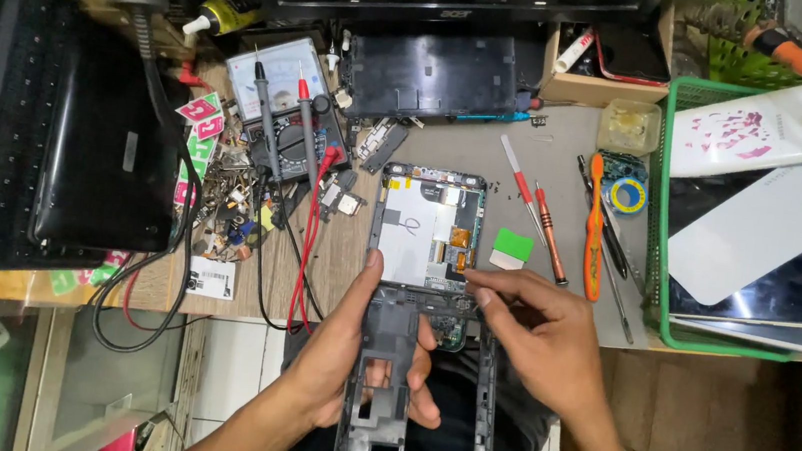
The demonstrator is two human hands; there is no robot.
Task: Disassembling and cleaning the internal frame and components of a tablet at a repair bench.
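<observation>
An opened phone (426,226) lies on the grey mat, its inner parts and white plate showing. Over its near end I hold a black plastic phone frame (395,366); my left hand (351,351) grips the frame from the left, thumb up along its edge. My right hand (539,342) pinches at the frame's upper right corner, where it meets the phone; whether a small tool is between the fingers is unclear.
A multimeter (284,106) with red and black probes sits at the left, beside a heap of small parts (226,216). Screwdrivers and an orange pry tool (592,242) lie right of the phone. A green basket (664,215) holds several phones. A black laptop (80,128) stands far left.
</observation>
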